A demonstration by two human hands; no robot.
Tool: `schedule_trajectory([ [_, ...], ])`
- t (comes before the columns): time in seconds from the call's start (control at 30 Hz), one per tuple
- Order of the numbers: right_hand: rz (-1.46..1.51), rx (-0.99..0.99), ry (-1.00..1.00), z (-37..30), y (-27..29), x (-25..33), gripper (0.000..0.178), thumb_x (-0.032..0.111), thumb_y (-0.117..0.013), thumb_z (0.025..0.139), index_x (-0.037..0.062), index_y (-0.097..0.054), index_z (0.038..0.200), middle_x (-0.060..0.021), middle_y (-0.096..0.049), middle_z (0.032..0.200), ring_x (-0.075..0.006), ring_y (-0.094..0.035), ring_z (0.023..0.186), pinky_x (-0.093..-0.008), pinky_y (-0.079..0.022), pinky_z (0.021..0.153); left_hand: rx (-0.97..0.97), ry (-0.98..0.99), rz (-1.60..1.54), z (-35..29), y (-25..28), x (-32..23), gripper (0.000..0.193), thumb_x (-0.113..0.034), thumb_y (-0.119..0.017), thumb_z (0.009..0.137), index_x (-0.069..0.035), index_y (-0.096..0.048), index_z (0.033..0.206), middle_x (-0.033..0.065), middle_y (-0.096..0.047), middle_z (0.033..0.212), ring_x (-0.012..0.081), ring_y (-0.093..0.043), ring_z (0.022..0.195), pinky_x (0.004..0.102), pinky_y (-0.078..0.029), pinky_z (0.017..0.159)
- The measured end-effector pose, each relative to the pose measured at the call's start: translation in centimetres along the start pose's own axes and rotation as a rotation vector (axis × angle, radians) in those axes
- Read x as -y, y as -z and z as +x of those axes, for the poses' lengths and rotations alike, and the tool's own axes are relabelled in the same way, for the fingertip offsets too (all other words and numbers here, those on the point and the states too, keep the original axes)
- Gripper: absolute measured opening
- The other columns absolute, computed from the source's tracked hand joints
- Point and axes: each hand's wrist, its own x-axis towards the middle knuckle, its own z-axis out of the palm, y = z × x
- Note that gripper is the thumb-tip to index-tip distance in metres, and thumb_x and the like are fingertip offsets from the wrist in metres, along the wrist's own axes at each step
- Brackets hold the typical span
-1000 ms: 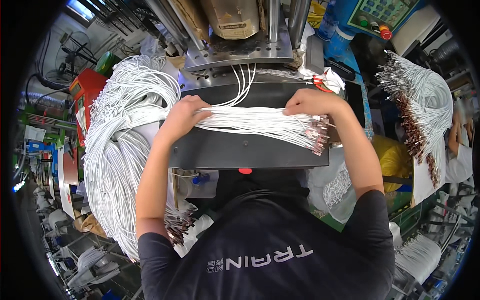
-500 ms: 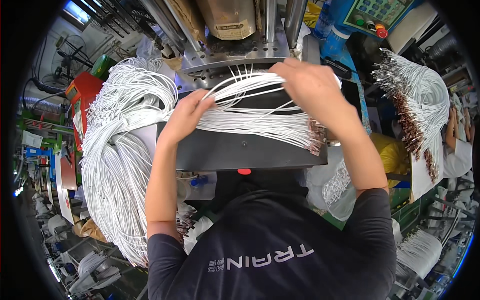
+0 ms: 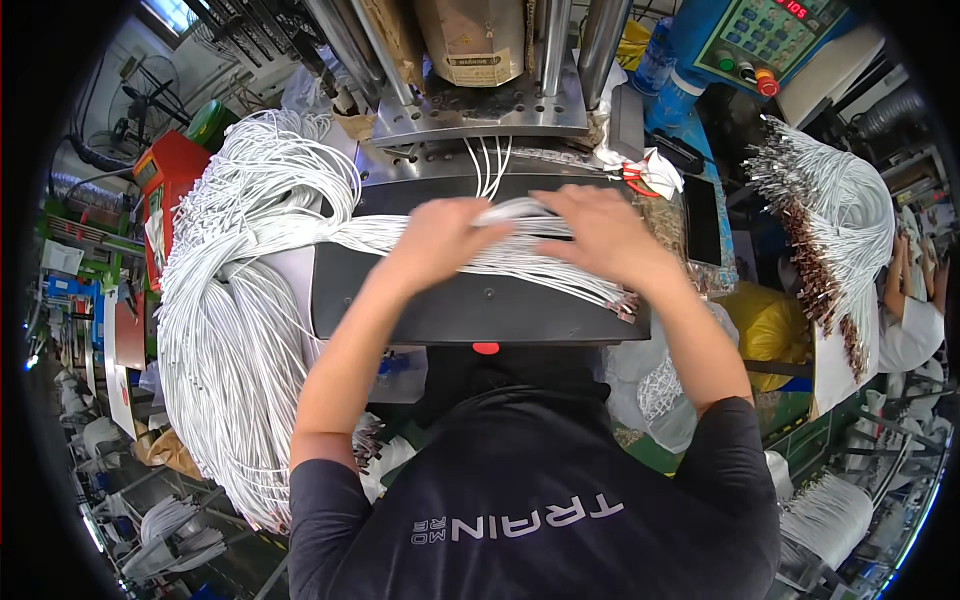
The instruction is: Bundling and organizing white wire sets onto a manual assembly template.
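A bundle of white cables [image 3: 375,232] with brown-copper ends [image 3: 627,306] lies across a black work plate [image 3: 420,318]. My left hand [image 3: 440,245] is over the middle of the bundle, thumb apart from the fingers, slightly blurred. Farther right, my right hand [image 3: 608,238] has its fingers stretched out over the cables, near their ends. Between the two hands a raised, blurred part of the bundle shows. Several separate white wires [image 3: 487,165] run from the press bed toward the bundle.
Beyond the plate stands a metal press [image 3: 480,118] with upright columns. A large heap of white cables [image 3: 235,370] hangs at left. At right hang more cables [image 3: 845,210] near a yellow bag [image 3: 770,335]. A control panel [image 3: 765,45] is at the upper right. Another person's arm [image 3: 893,265] shows far right.
The lifted strands have come down onto the bundle. My left hand has moved right, and my right hand has lowered toward me, its fingers now spread over the cables.
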Motion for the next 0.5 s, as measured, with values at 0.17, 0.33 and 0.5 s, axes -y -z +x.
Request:
schedule_trajectory([
  [0.17,-0.093,-0.156,-0.054,0.8,2.0,0.8,0.026,0.017,-0.066,0.086,0.0083,-0.070,0.110,-0.0095,-0.068,0.109,-0.0275,-0.067,0.099,-0.0396,-0.056,0.079,-0.025,0.065,-0.078,0.0,2.5,-2.0,0.035,-0.036,-0.059,0.101,-0.003,-0.069,0.096,0.0127,-0.066,0.075,0.0240,-0.064,0.069,0.0350,-0.049,0.065],
  [0.33,-0.331,-0.251,0.024,-1.5,4.3,1.0,0.029,0.016,-0.066,0.085,0.0091,-0.070,0.112,-0.0070,-0.067,0.108,-0.0248,-0.065,0.093,-0.0358,-0.056,0.078,0.627,0.314,-0.674,-2.4,0.3,-2.4,0.039,-0.041,-0.055,0.104,-0.005,-0.068,0.095,0.0092,-0.069,0.078,0.0222,-0.069,0.073,0.0350,-0.051,0.064],
  [0.5,0.283,-0.206,0.163,0.1,2.3,1.3,0.027,0.018,-0.061,0.093,0.0105,-0.070,0.117,-0.0044,-0.067,0.107,-0.0236,-0.063,0.087,-0.0321,-0.055,0.077,0.644,0.511,-1.298,-4.0,-5.3,-2.0,0.032,-0.034,-0.054,0.105,-0.004,-0.066,0.106,-0.0023,-0.057,0.078,0.0065,-0.048,0.062,0.0225,-0.037,0.055],
])
